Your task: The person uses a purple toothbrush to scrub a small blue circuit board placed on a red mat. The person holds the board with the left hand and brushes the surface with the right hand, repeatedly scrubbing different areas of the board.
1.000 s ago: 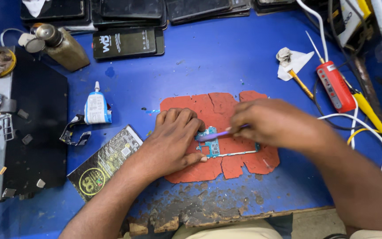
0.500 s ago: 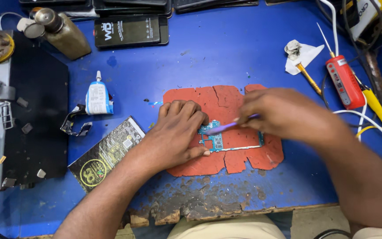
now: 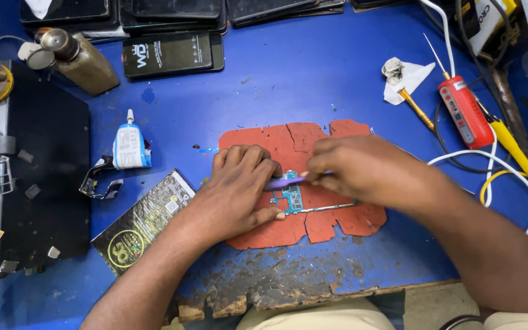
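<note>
Black label-printed packet (image 3: 145, 219) beside left hand (image 3: 239, 189).

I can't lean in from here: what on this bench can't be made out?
All in the head view:
- Circuit board: largely covered by the left hand.
- Purple tool: its handle end hidden inside the right hand.
- Phones at the back: cut off by the top edge.
- Board components: too small.

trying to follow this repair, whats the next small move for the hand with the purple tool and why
Probably a short stroke of the purple tool across the circuit board: the right hand has its tip over the board, and the left hand pins the board on the red mat.
</note>
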